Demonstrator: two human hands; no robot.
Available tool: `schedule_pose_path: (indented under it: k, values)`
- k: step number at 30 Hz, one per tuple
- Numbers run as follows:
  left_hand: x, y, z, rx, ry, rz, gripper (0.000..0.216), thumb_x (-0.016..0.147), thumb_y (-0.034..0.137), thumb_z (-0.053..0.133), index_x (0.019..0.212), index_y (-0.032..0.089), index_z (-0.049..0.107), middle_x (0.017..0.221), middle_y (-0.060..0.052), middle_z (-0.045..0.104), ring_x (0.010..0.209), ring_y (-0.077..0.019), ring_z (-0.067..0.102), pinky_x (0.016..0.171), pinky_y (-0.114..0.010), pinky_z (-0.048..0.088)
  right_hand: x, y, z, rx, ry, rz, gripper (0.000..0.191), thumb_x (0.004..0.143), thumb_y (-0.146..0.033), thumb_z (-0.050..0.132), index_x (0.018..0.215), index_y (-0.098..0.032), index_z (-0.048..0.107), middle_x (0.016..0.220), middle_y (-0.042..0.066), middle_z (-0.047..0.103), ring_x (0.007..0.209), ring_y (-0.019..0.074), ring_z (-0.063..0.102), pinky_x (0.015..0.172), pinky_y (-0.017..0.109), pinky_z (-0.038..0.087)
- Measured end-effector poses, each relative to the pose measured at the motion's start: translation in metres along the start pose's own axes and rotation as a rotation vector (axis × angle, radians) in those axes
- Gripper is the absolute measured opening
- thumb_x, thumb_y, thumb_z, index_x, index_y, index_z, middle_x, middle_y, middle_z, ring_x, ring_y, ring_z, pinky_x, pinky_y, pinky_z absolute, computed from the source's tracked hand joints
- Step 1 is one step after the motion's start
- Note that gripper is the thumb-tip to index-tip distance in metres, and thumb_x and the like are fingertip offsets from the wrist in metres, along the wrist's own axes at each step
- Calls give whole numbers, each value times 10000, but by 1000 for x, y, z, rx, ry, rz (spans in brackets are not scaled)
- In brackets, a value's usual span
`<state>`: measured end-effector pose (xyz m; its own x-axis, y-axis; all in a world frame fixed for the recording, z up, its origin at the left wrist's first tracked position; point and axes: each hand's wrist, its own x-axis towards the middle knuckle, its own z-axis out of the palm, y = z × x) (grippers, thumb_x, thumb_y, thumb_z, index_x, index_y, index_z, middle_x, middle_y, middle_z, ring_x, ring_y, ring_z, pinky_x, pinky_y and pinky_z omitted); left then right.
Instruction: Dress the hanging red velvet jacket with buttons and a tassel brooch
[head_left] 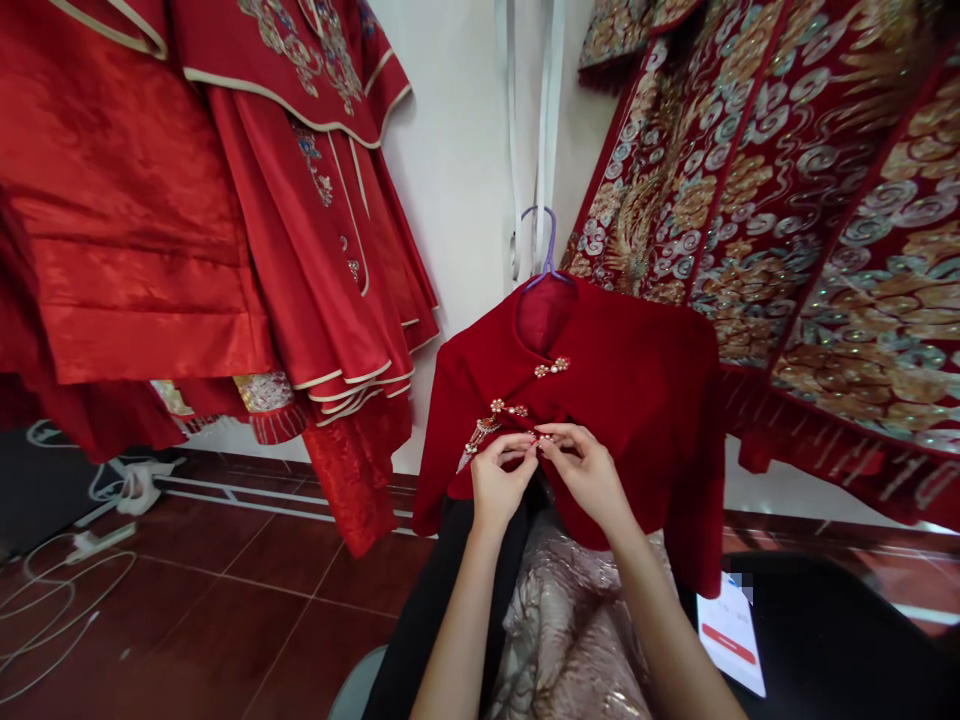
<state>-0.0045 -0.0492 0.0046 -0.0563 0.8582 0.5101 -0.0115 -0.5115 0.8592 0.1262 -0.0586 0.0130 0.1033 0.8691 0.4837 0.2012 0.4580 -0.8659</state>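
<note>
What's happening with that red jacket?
Someone is using both hands on the front of a red jacket that hangs from a purple hanger. The left hand and right hand are pinching at a small beaded button. The fingers hide too much to tell whether it is done up. More beaded decorations show higher up the jacket, and other red clothes hang around it.

our left hand (504, 482) and right hand (589, 475) pinch a beaded frog button (541, 438) on a dark red velvet jacket (645, 400), hung from a purple hanger (552, 250); near its sleeve we see a lit phone (727, 635).
</note>
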Motion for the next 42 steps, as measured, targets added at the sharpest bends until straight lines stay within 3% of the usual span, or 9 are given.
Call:
schedule_pose_path:
  k: [11,20,24,27,32,38,42]
  values:
    - [-1,-7,-1,152,2,69,150,765,185,659,891,165,738,881,-53,709,792,-147,688,787,-303,593,1,3,-2,-60,7,-52,218,844,-367,596,970,-211,682,964,63,555,842,164,591,725,296,579]
    - [0,-4,-1,242,21,123,113,769,201,666,867,189,722,901,-41,598,821,-129,639,743,-275,595,2,7,-2,-117,24,-33,224,841,-380,580,940,-208,684,940,69,593,817,171,616,700,300,574]
    - [0,-5,0,254,164,96,154,778,199,649,929,174,661,964,-56,580,844,-128,620,691,-247,585,-3,19,-24,-288,-169,87,238,767,-344,658,972,-228,689,818,43,657,721,182,652,701,344,565]
    - [1,-6,-1,238,215,88,129,820,214,600,936,170,635,954,-55,575,799,-112,608,663,-226,564,-10,17,-51,-272,-284,169,347,714,-353,711,1041,-237,689,842,53,697,695,193,671,702,366,563]
    - [-3,-1,1,370,93,176,77,829,187,571,846,185,647,897,-40,583,812,-128,589,723,-257,538,-12,3,-79,-211,-265,159,386,734,-396,699,1088,-244,674,943,71,705,788,205,685,770,380,561]
    - [-12,4,8,820,20,304,101,763,199,639,862,219,645,922,-47,592,937,-214,533,844,-365,465,-3,14,-61,-218,-282,150,346,771,-390,655,1059,-199,657,925,66,699,803,191,681,790,373,550]
    - [-13,1,9,933,-22,323,148,747,195,646,892,221,628,934,-57,582,933,-226,523,831,-374,446,-1,25,-41,-199,-295,170,265,766,-359,657,971,-193,637,866,51,699,730,177,679,723,344,555]
